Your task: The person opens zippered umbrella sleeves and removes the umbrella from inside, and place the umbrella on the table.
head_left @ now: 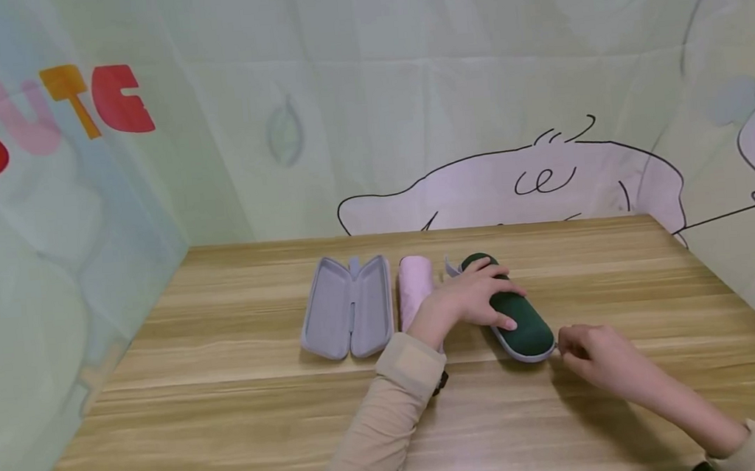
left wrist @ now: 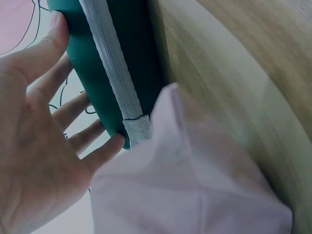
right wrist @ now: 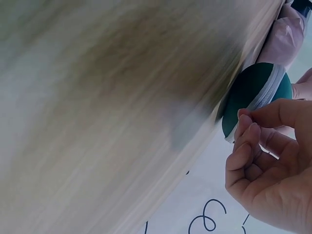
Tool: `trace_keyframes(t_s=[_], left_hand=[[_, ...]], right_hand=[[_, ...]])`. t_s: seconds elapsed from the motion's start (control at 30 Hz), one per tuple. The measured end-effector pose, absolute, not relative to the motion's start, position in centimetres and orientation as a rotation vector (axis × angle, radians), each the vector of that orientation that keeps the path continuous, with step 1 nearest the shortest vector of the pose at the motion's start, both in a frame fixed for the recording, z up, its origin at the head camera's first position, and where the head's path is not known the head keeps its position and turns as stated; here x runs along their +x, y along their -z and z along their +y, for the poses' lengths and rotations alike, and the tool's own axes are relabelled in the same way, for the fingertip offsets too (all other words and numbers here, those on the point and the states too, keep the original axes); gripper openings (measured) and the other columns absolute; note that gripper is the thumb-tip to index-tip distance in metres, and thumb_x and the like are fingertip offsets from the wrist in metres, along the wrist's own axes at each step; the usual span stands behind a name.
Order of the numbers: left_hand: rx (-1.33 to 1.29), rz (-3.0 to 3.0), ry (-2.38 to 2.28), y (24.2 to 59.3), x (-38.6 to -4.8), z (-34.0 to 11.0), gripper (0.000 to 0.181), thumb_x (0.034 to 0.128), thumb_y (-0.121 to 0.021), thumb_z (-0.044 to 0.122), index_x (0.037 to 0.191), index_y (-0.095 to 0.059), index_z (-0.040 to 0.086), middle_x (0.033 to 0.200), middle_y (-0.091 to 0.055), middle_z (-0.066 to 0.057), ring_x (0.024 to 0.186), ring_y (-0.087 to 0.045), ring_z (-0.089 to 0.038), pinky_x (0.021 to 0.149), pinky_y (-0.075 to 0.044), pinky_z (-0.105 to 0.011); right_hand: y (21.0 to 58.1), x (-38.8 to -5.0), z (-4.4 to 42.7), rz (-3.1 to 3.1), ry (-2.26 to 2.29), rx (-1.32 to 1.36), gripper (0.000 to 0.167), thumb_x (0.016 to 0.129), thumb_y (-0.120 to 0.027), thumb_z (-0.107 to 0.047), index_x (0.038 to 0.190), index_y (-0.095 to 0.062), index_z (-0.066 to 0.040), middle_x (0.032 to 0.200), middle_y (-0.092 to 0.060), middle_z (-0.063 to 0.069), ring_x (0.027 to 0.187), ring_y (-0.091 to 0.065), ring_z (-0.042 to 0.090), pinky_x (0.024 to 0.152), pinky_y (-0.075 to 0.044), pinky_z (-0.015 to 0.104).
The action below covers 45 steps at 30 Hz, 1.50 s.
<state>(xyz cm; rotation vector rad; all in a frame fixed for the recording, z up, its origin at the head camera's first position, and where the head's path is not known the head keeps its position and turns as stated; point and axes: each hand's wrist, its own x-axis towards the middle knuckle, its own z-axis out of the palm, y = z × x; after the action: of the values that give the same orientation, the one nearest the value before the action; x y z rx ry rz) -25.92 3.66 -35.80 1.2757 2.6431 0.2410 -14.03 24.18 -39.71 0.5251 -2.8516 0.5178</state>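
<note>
A dark green zippered case (head_left: pixel 524 324) with a grey zipper band lies on the table, slanting toward the right front. My left hand (head_left: pixel 472 294) holds it from above, fingers spread across its top and thumb on its upper side. In the left wrist view the case (left wrist: pixel 90 63) shows its grey zipper band (left wrist: pixel 114 61), which ends in a ribbed tab (left wrist: pixel 138 129). At the near right end, my right hand (head_left: pixel 600 355) pinches the small zipper pull between thumb and forefinger. The right wrist view shows this hand (right wrist: pixel 270 161) against the case's rounded end; its fingertips mostly hide the pull.
Left of the green case lies a pink fabric roll (head_left: pixel 415 284), partly behind my left wrist. Farther left a grey-lined case (head_left: pixel 371 310) lies unfolded. The wooden table (head_left: pixel 246 423) meets a printed cloth backdrop (head_left: pixel 238 158) at the back and sides.
</note>
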Motion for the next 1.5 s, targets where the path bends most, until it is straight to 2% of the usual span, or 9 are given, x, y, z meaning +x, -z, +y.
trace_keyframes(t_s=[0.67, 0.93, 1.5], left_hand=[[1.29, 2.656, -0.265, 36.2, -25.7, 3.7, 0.055, 0.0875, -0.064, 0.049, 0.139, -0.048, 0.038, 0.159, -0.027, 0.0, 0.15, -0.012, -0.028, 0.118, -0.026, -0.044], [1.27, 2.7, -0.262, 36.3, -25.6, 3.7, 0.054, 0.0876, -0.063, 0.05, 0.138, -0.049, 0.037, 0.158, -0.029, -0.002, 0.149, -0.016, -0.03, 0.119, -0.026, -0.042], [1.261, 2.788, -0.212, 36.7, -24.7, 3.8, 0.057, 0.0882, -0.058, 0.056, 0.14, -0.046, 0.037, 0.157, -0.031, -0.003, 0.148, -0.02, -0.032, 0.119, -0.026, -0.042]], right_hand=[[39.6, -13.4, 23.8, -2.803, -0.479, 0.493, 0.029, 0.074, -0.064, 0.001, 0.063, -0.05, -0.023, 0.059, -0.038, -0.014, 0.054, -0.033, -0.003, 0.05, -0.029, 0.017], [38.9, -13.1, 22.8, -2.964, -0.627, 0.518, 0.017, 0.082, -0.065, -0.006, 0.073, -0.062, -0.019, 0.063, -0.048, -0.012, 0.057, -0.038, -0.002, 0.05, -0.033, 0.018], [39.2, -12.8, 22.6, -2.943, -0.607, 0.513, 0.02, 0.08, -0.065, -0.004, 0.071, -0.059, -0.021, 0.062, -0.046, -0.012, 0.055, -0.036, -0.002, 0.049, -0.032, 0.018]])
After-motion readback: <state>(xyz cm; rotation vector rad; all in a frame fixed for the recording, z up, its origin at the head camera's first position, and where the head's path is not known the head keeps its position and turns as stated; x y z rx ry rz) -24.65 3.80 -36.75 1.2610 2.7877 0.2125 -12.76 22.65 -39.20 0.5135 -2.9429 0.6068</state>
